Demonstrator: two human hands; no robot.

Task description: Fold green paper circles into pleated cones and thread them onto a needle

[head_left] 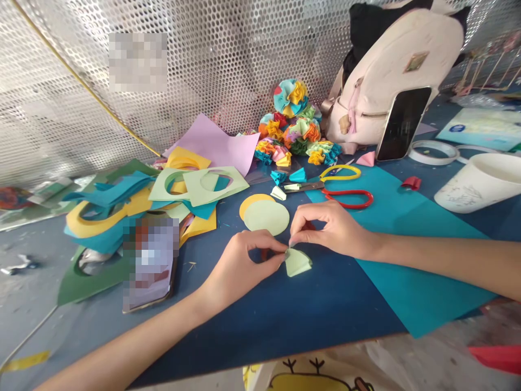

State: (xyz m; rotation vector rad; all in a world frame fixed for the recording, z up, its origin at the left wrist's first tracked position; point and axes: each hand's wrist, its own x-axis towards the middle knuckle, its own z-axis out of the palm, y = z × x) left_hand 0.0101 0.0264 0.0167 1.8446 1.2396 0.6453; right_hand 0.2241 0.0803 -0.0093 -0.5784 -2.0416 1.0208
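Both hands meet over a small folded piece of light green paper (297,263) lying on the dark blue table (285,315). My left hand (244,263) pinches its upper left corner with closed fingers. From the right, my right hand (329,228) pinches the same top corner. Just behind the hands lie a light green paper circle (266,217) and a yellow circle (249,202) under it.
Scissors with yellow and red handles (342,187) lie on a teal sheet (407,260). Cut coloured paper scraps (134,201) pile at left by a phone (150,266). Paper flower balls (295,127), a backpack (391,70), a leaning phone (402,122), tape ring (433,152) and white cup (480,182) stand behind.
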